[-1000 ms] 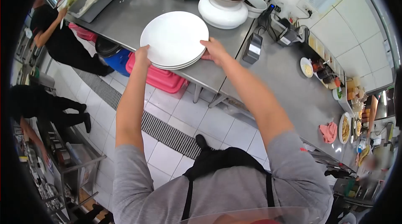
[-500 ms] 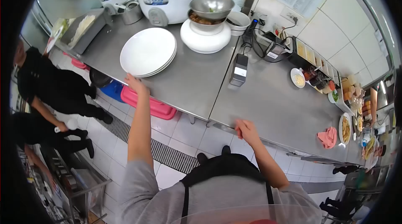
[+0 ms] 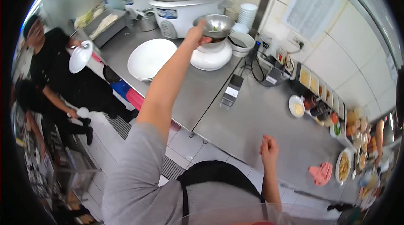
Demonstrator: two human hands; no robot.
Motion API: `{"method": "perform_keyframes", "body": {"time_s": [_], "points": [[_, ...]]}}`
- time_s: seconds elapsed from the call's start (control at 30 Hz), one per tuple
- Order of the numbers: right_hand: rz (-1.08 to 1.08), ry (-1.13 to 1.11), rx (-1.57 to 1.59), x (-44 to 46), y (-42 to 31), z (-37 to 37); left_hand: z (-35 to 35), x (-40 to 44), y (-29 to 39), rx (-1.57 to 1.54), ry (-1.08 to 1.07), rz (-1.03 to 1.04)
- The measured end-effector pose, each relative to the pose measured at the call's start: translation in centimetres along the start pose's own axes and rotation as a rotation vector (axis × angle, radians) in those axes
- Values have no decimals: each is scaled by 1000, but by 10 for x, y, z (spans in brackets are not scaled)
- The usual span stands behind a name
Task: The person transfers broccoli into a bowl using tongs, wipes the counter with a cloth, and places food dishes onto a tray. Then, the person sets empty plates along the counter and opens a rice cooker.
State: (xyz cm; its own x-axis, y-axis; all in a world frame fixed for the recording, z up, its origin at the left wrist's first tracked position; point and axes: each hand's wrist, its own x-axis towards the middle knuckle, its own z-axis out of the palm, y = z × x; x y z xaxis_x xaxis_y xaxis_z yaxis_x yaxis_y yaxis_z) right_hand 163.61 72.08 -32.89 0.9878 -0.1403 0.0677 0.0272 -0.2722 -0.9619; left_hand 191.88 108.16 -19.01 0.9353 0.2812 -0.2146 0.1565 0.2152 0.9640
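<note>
With fingers (image 3: 201, 25) of the left hand (image 3: 194, 36) parted at the left rim of the metal bowl (image 3: 222, 23), reaches across the steel tabletop (image 3: 202, 86); cannot tell from this angle whether gripping or only touching. Has that bowl, with bits of green inside, stacked above a rounded white vessel (image 3: 211, 59), with a darker layer partly showing between. Holds the right hand (image 3: 269, 153) by the front edge of the tabletop, with loosely curled, partly open fingers, well apart from the bowl. Has a stack of white plates (image 3: 148, 59) just beyond the left forearm, on the tabletop near its front edge. Faces a large white cooker (image 3: 185, 11) with a metal lid behind the bowl, and a pile of small white cups (image 3: 247, 14) to its right. Across the seam, has a black and silver device (image 3: 231, 91) standing on the tabletop, then a small dish (image 3: 296, 106) of pale food. Further right, has a crumpled pink cloth (image 3: 322, 173) just beside an oval plate (image 3: 338, 167) of food. Shares the space, at far left, with a person in black (image 3: 63, 67) holding a round white dish (image 3: 80, 60).
</note>
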Motion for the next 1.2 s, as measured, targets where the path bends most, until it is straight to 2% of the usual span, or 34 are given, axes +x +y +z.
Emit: {"method": "perform_keyframes", "body": {"time_s": [0.07, 0.13, 0.2, 0.23, 0.33, 0.5, 0.83, 0.97, 1.03, 1.07, 1.13, 1.2], "points": [[-13, -51, 44, -7, 3, -12, 6, 25, -4, 56, -2, -23], [9, -68, 64, -13, 14, -23, 1, 43, -18, -24, -20, -1], [30, -71, 87, -15, 19, -31, 13, 2, -30, -53, 190, 253], [42, -59, 97, -15, 20, -34, 11, -14, -32, -69, 151, 296], [44, -82, 95, -12, 16, -39, 10, -47, -43, -209, 218, 357], [-9, -171, 83, 3, 4, -26, -9, -110, -54, -212, 142, 467], [-131, -436, 142, -2, 5, 8, -32, -204, -66, -269, 272, 610], [-159, -456, 143, -7, 1, 7, -28, -217, -63, -266, 272, 555], [-168, -439, 145, -6, 2, 4, -28, -210, -65, -357, 236, 422], [-174, -427, 147, -6, 2, 2, -29, -203, -65, -354, 218, 420], [-188, -395, 151, -6, 2, -6, -28, -181, -64, -613, 75, 202], [-204, -359, 159, -4, 5, -14, -24, -149, -47, -632, 47, 194]]}}
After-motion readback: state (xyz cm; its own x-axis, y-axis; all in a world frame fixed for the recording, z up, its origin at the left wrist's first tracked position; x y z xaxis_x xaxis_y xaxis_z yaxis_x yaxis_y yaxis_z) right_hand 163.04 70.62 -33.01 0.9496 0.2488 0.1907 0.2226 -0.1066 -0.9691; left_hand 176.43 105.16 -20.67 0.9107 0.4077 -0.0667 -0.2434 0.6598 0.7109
